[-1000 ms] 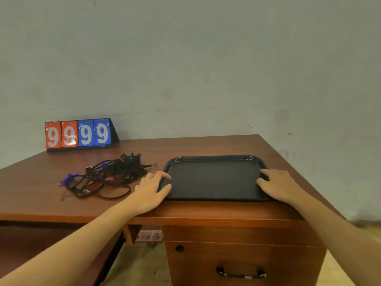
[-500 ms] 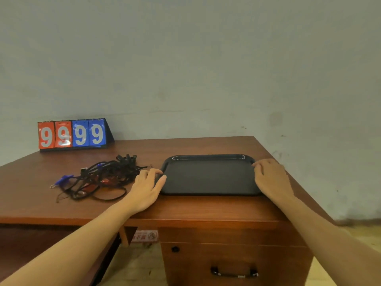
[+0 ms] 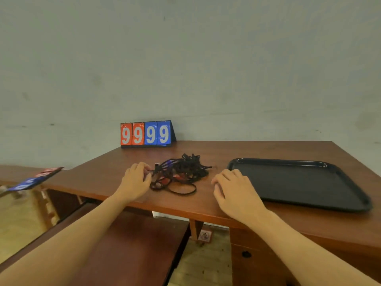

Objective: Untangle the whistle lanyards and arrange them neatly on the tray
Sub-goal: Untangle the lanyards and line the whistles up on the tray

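The lanyards (image 3: 179,173) lie in one dark tangled heap on the surface (image 3: 206,201), between the two hands and left of the tray (image 3: 348,195). The tray holds nothing; no lanyard is separated yet.

**Grip state.** The left hand (image 3: 135,182) rests at the left edge of the heap with its fingers curled at the cords. Whether they pinch a cord cannot be told. The right hand (image 3: 233,188) lies just right of the heap, fingers loosely bent, holding nothing, apart from the cords.

**Risks.**
- Pulling one cord from the edge is likely to tighten the knots, because the loops cross each other many times.
- Lifting the heap by one strand is likely to drag the whole mass along; small red and blue parts show inside it, too small to identify, and could catch on loops.
- One loose loop (image 3: 181,189) lies toward the near edge of the surface. A sweep toward the person could carry it over the edge.
- The tray sits near the front edge at the right. A push from the right forearm could shift it.

**Surroundings.**
- A scoreboard (image 3: 147,133) reading 9999 stands behind the heap, against the wall, well apart from the hands.
- A second scoreboard (image 3: 35,178) lies flat on a lower bench at the far left.
- Nothing stands between the heap and the tray except the right hand itself.
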`<state>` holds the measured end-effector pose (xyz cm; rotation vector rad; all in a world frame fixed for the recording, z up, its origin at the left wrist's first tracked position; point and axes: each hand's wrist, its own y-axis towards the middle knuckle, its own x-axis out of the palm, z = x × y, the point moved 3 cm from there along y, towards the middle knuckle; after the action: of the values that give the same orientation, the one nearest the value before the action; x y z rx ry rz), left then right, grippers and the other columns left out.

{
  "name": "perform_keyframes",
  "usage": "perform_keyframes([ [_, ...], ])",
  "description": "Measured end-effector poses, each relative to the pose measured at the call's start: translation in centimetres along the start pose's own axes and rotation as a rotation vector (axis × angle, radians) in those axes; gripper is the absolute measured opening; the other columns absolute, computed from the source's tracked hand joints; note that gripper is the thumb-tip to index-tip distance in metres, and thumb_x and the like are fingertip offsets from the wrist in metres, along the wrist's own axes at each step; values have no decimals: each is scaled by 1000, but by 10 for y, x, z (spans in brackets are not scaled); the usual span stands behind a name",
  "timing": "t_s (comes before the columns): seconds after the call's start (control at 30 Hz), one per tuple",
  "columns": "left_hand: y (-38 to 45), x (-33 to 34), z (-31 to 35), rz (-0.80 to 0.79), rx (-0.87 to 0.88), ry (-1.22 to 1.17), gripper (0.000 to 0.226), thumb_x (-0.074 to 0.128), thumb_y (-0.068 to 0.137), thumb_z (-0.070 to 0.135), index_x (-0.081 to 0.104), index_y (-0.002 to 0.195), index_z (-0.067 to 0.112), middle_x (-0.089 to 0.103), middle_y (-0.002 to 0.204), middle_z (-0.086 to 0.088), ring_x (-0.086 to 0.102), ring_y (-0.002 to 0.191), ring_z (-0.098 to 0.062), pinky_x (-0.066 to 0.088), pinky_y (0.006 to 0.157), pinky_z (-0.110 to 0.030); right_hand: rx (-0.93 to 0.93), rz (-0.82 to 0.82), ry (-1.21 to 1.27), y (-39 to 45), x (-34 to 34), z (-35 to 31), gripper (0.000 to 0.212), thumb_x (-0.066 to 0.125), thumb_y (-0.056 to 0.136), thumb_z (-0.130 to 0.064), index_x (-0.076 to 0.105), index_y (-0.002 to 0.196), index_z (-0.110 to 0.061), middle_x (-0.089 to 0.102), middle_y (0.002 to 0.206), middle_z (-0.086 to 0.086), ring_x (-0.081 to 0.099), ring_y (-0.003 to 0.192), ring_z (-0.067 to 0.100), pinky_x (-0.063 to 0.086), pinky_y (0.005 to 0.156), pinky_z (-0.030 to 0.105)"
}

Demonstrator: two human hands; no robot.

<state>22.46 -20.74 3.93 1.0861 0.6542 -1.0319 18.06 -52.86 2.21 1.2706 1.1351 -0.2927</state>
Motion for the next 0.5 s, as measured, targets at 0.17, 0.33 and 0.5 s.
perform_keyframes([
  [0.17,5,14,-2,-7,54,-84,12,59,98,30,59,109,25,60,103,6,62,89,-8,56,83,-31,-77,-35,-1,47,35,-28,26,38,103,-34,56,122,-31,58,121,-8,49,112,20,45,89,39],
  [0.33,19,42,8,-20,-48,-278,14,53,102,30,58,111,21,63,96,6,63,87,-9,47,67,-18,-113,-110,5,99,68,-41,31,50,101,-20,54,130,-31,56,132,-5,46,122,22,45,95,40],
  [0.5,27,56,-1,-3,-111,-297,12,56,99,21,58,111,23,64,92,5,62,83,-6,44,66,-18,-225,-230,-5,138,101,-49,32,53,100,-22,59,131,-30,53,134,-4,44,121,22,49,94,41],
])
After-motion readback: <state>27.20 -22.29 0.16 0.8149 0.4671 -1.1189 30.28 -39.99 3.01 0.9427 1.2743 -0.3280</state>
